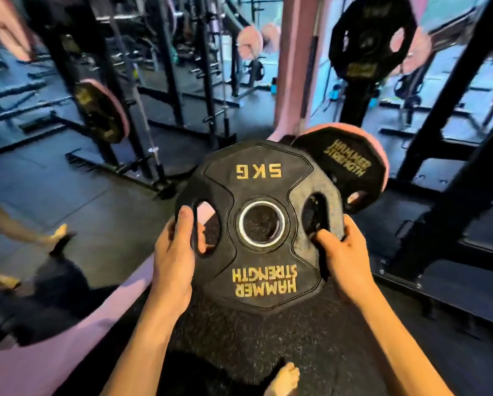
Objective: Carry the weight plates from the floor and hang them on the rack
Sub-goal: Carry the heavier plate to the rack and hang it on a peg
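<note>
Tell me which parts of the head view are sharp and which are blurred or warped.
Head view: the 5 kg plate and both hands, left and right, are sharp; the far racks are smeared; the right upright bows from wide-angle distortion.

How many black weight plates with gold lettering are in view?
4: the 5 kg plate held in both hands, one just behind it, one on the left rack, one hanging upper right. Blurry background may hide more.
</note>
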Demonstrator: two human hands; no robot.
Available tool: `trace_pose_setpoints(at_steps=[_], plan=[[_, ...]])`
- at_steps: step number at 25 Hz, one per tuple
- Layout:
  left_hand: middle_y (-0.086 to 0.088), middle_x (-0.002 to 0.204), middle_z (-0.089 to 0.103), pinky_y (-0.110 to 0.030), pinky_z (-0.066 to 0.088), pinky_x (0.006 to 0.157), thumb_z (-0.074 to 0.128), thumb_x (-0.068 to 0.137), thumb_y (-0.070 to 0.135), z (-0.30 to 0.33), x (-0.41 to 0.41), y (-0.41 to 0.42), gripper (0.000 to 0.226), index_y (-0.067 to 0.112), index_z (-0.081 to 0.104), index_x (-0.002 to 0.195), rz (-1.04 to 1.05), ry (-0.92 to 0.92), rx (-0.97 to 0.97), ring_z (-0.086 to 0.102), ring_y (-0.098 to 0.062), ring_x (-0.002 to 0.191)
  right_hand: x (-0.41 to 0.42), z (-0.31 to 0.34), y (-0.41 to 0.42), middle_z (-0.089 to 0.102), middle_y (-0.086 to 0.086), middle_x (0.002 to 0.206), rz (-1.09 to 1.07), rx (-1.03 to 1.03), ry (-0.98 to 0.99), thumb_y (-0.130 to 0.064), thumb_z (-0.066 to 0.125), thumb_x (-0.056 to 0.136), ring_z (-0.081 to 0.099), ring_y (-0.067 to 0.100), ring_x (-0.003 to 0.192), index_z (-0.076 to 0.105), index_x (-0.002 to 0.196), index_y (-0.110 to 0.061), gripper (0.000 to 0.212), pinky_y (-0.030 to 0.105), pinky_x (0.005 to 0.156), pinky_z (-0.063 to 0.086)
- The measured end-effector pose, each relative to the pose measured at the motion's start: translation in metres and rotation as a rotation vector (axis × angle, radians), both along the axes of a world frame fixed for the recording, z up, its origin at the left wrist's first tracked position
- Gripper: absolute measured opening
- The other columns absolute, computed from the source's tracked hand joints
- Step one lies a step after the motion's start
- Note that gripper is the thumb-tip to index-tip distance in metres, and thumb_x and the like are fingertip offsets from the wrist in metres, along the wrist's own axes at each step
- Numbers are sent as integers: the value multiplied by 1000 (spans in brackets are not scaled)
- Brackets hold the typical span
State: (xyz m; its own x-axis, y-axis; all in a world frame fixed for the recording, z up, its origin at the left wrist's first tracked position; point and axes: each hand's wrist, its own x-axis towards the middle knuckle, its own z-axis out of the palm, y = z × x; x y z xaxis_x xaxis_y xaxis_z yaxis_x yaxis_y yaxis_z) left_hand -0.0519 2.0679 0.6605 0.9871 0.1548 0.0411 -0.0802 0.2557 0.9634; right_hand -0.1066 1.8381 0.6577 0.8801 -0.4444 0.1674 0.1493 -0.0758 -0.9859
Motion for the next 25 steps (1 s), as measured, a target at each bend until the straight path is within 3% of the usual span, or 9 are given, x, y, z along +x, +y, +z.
trace_pose_setpoints(at_steps=[2,5,8,11,15,17,20,22,25], plan=[[9,58,59,-21,47,56,59,85,63,7,48,-31,43,23,64,70,-98,-16,36,55,-9,56,26,6,-26,65,-17,69,-112,6,-34,-18,62,75,57,-4,61,61,82,-31,15,11,54,46],[7,60,59,-27,47,61,57,80,68,20,111,-80,46,26,65,65,-226,-39,45,55,-10,58,64,16,-70,72,-12,79,-195,14,-88,-22,64,76,66,1,68,65,85,-42,22,14,55,49],[6,61,60,-25,49,57,57,87,64,40,167,-136,43,27,66,66,-352,-113,25,57,-8,57,105,30,-120,73,-5,84,-266,-3,-134,-13,67,87,69,12,75,65,92,-37,24,18,56,51],[0,61,55,-33,48,65,58,80,65,63,218,-186,45,22,66,69,-415,-175,-2,54,-19,64,145,50,-164,72,-6,85,-327,-20,-176,-7,65,88,68,8,74,65,94,-33,27,16,56,52],[8,67,70,-18,53,54,59,78,61,92,282,-238,45,18,70,85,-488,-240,-81,69,-6,62,193,83,-203,66,-4,76,-414,-74,-232,-29,72,78,62,4,66,61,81,-29,11,22,57,50],[10,63,69,-17,51,52,61,78,68,106,320,-263,48,20,68,82,-517,-282,-70,67,-2,58,223,97,-225,62,-3,75,-471,-110,-260,-27,69,76,58,6,65,58,81,-24,12,28,60,49],[11,61,64,-28,50,67,59,68,83,127,380,-300,60,24,69,70,-488,-314,-12,62,-8,64,273,117,-258,59,6,79,-490,-108,-301,-9,65,84,56,11,67,55,87,-14,11,32,60,49],[7,62,61,-38,48,74,60,64,86,138,413,-322,60,27,68,65,-503,-324,-20,59,-16,68,302,130,-277,57,6,80,-510,-132,-324,-7,63,83,55,8,66,54,90,-9,11,25,58,49],[-2,70,60,-42,49,80,63,66,83,152,460,-357,54,29,67,67,-606,-355,-48,57,-26,71,342,144,-307,58,4,83,-542,-169,-319,-9,61,82,55,6,68,56,93,-11,13,22,57,49]])
